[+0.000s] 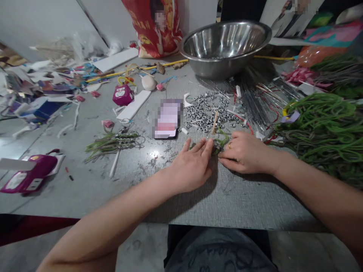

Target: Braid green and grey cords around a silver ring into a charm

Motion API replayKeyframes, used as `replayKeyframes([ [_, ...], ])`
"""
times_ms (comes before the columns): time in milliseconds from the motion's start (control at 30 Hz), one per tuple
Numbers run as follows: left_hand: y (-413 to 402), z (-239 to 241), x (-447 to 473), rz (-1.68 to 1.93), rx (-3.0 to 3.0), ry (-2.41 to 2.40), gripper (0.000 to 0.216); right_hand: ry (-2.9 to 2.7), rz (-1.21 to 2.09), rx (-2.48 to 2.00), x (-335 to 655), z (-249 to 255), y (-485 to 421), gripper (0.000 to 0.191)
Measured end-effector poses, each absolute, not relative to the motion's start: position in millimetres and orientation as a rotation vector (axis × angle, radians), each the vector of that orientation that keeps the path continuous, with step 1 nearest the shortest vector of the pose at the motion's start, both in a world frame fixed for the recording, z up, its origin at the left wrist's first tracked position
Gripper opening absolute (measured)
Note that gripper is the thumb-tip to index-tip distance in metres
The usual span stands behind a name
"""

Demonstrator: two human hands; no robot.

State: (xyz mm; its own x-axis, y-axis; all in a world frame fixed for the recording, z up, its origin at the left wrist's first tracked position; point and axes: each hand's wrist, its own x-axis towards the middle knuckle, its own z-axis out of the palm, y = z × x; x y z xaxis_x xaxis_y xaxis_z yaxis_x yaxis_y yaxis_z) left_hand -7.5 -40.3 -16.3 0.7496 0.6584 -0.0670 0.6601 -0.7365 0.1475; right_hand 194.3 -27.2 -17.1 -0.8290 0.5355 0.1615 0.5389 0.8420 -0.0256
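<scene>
My left hand lies palm down on the grey table, fingers stretched toward a small green cord piece and touching it at the fingertips. My right hand, with a ring on one finger, is curled with its fingers pinched on the same green cord. Just beyond the hands lies a scatter of several small metal nuts with a thin wooden stick among them.
A big steel bowl stands at the back. Thin metal wires and heaps of green cords fill the right side. A phone, a finished bundle of cords with nuts, magenta boxes and paper scraps lie left.
</scene>
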Motion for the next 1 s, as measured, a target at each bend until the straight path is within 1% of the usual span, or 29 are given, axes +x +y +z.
replayKeyframes([
  [67, -43, -21, -6, -0.092, 2.751, 1.050, 0.061, -2.871, -0.008, -0.840, 195, -16, -28, 0.034],
  [167, -41, -29, -5, -0.102, 2.694, 1.114, 0.065, -2.903, 0.078, -0.819, 195, -13, -28, 0.034],
  [400, -33, -32, 1, -0.018, 2.642, 1.250, 0.067, -2.960, 0.415, -0.806, 189, -6, -37, 0.032],
  [700, -32, -35, 4, 0.060, 2.669, 1.279, 0.070, -3.017, 0.735, -0.735, 176, 1, -50, 0.018],
  [800, -31, -35, 4, 0.062, 2.666, 1.277, 0.073, -3.039, 0.754, -0.762, 174, 3, -52, 0.015],
  [867, -30, -35, 3, 0.041, 2.666, 1.282, 0.075, -3.031, 0.733, -0.757, 175, 2, -51, 0.017],
  [933, -28, -36, 3, 0.028, 2.677, 1.278, 0.077, -2.967, 0.644, -0.762, 176, -1, -48, 0.023],
  [1000, -27, -37, 3, 0.034, 2.689, 1.267, 0.079, -2.836, 0.456, -0.855, 179, -4, -43, 0.029],
])
